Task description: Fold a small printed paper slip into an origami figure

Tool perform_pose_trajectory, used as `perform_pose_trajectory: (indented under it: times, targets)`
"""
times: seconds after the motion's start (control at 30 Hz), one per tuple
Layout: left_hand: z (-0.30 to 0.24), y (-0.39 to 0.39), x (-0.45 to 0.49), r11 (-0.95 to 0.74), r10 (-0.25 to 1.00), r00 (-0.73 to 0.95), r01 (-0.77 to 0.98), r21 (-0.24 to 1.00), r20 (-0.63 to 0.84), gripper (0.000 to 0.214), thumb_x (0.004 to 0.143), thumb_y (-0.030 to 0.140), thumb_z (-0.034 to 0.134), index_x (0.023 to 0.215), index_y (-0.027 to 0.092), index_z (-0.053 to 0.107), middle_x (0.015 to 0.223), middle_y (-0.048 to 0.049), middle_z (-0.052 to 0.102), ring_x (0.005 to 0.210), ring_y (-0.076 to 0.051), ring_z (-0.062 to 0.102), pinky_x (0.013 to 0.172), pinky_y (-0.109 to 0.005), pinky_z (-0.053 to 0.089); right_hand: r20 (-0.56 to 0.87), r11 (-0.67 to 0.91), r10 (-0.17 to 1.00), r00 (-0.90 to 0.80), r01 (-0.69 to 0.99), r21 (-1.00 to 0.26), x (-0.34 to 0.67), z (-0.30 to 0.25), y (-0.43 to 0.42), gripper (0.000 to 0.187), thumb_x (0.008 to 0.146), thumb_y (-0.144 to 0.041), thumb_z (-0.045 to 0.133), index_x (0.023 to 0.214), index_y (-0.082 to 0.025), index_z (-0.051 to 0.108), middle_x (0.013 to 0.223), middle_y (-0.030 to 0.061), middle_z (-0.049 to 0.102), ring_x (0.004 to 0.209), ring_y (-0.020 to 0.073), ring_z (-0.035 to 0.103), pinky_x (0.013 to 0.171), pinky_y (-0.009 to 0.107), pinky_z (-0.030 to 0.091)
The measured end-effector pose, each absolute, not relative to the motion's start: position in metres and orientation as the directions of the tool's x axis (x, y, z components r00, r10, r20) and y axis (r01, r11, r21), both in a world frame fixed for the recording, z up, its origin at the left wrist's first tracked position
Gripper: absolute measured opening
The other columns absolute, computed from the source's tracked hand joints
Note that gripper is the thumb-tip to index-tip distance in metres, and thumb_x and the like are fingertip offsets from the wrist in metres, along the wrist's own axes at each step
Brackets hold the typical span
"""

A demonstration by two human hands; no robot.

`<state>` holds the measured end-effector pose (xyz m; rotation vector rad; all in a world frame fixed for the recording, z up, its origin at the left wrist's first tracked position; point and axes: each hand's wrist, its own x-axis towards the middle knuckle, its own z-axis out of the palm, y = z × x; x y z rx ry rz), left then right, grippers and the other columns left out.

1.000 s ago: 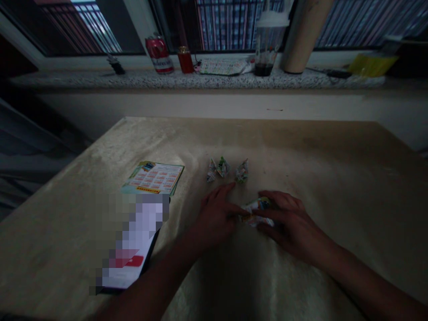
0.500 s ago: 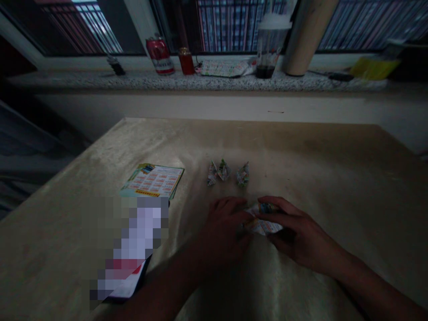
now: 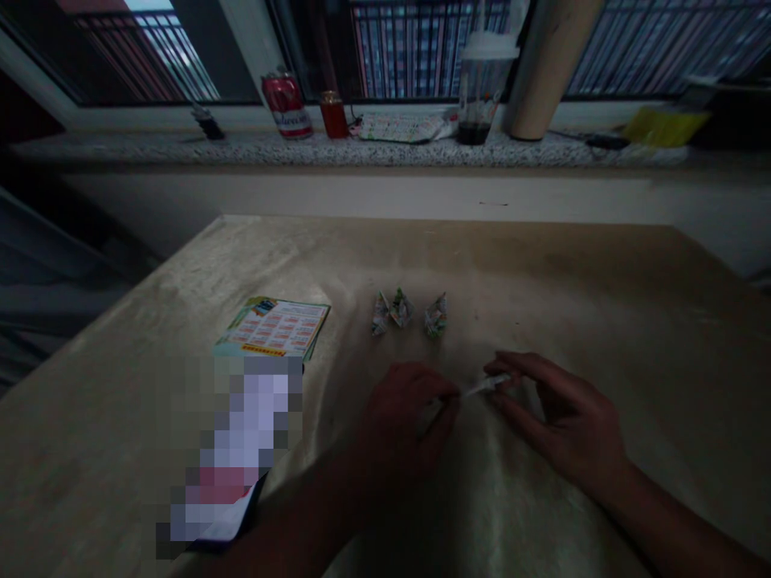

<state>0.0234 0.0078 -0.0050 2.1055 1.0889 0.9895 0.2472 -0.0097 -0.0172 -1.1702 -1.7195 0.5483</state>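
Dim overall, underexposed; cool grey daylight from window (image 3: 422,56) at the back, no hard sun; table (image 3: 542,273) carries a soft sheen on its left half, duller toward right; murky shadow under and between the hands, darkest at bottom centre; left hand (image 3: 401,409) and right hand (image 3: 578,417) both dark, low detail; folded paper (image 3: 487,385) between fingertips soft, print unreadable; phone (image 3: 244,433) pale and bright, mostly under blocky mosaic; card (image 3: 277,325) fairly lit, small text mushy; wide-angle stretch, window uprights lean near the sides; corners fall off to near black.
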Motion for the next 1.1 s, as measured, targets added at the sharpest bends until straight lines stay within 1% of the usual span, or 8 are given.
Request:
perform_pose_trajectory:
  times: [0.1,0.2,0.37,0.53,0.63,0.77,0.97,1.1]
  targets:
    - [-0.007,0.008,0.029,-0.298,0.94,0.279,0.384,0.874,0.198,0.002,0.086,0.02,0.063,0.085,0.019,0.065,0.079,-0.0016,0.069,0.075,-0.018,0.065,0.073,-0.033,0.053,0.444,0.391,0.896,0.035,0.416,-0.821,0.244,-0.022,-0.01,0.062,0.086,-0.021,0.076,0.142,-0.033,0.052,0.119,0.0068,0.068,0.103,0.0238,0.067,0.094,0.045,0.055]
    - [-0.011,0.01,0.033,-0.078,0.969,0.245,0.171,0.982,0.034,0.009,0.084,0.021,0.066,0.093,0.019,0.066,0.087,-0.0025,0.074,0.08,-0.019,0.069,0.074,-0.033,0.057,0.35,0.325,0.936,0.029,0.309,-0.894,0.24,-0.024,-0.008,0.074,0.085,-0.021,0.077,0.149,-0.033,0.041,0.117,0.0077,0.068,0.107,0.0244,0.066,0.096,0.047,0.055]
    - [-0.018,0.012,0.037,0.109,0.936,0.349,-0.155,0.982,-0.049,0.035,0.083,0.023,0.074,0.117,0.019,0.066,0.115,-0.0084,0.076,0.102,-0.024,0.074,0.089,-0.039,0.06,0.216,0.213,0.976,0.028,0.08,-0.974,0.234,-0.025,-0.006,0.07,0.085,-0.017,0.075,0.146,-0.031,0.044,0.101,0.0022,0.071,0.081,0.015,0.072,0.079,0.032,0.062]
    - [-0.015,0.011,0.033,0.207,0.88,0.457,-0.131,0.97,-0.126,0.041,0.081,0.026,0.076,0.119,0.018,0.064,0.117,-0.0107,0.076,0.108,-0.028,0.073,0.096,-0.044,0.058,0.15,0.15,0.988,0.018,-0.016,-0.988,0.234,-0.02,-0.007,0.062,0.086,-0.017,0.075,0.141,-0.033,0.049,0.097,-0.0005,0.072,0.078,0.0115,0.072,0.073,0.023,0.061]
    - [-0.014,0.011,0.024,0.065,0.891,0.444,0.077,0.995,-0.092,0.046,0.078,0.017,0.073,0.121,0.02,0.058,0.117,-0.0105,0.072,0.109,-0.028,0.071,0.097,-0.047,0.057,0.157,0.157,0.988,0.0,0.045,-0.987,0.24,-0.019,-0.008,0.052,0.091,-0.018,0.069,0.138,-0.032,0.053,0.097,0.0005,0.073,0.078,0.0119,0.072,0.068,0.022,0.06]
    - [-0.015,0.017,0.01,-0.413,0.84,0.497,0.324,0.851,0.218,0.074,0.073,-0.002,0.06,0.138,0.026,0.041,0.126,-0.007,0.063,0.113,-0.022,0.063,0.102,-0.044,0.052,0.16,0.168,0.985,-0.06,0.191,-0.967,0.251,-0.022,-0.003,0.043,0.096,-0.018,0.062,0.136,-0.031,0.055,0.099,0.0014,0.074,0.077,0.0117,0.071,0.066,0.022,0.058]
    - [-0.008,0.02,0.006,-0.724,0.67,0.681,0.51,0.464,0.297,0.037,0.082,0.0,0.058,0.109,0.022,0.067,0.113,-0.0078,0.06,0.102,-0.024,0.059,0.087,-0.041,0.053,0.228,0.311,0.946,-0.231,0.443,-0.841,0.254,-0.025,0.007,0.043,0.098,-0.016,0.056,0.139,-0.029,0.053,0.106,0.0025,0.076,0.086,0.0155,0.073,0.075,0.03,0.059]
    - [0.0,0.013,0.009,-0.832,0.547,0.784,0.469,0.297,0.294,0.009,0.09,0.009,0.063,0.092,0.017,0.067,0.119,-0.0089,0.062,0.109,-0.025,0.058,0.098,-0.043,0.047,0.368,0.495,0.869,-0.331,0.599,-0.63,0.251,-0.021,0.009,0.036,0.094,-0.019,0.066,0.13,-0.024,0.061,0.116,0.0066,0.074,0.109,0.0232,0.067,0.094,0.042,0.052]
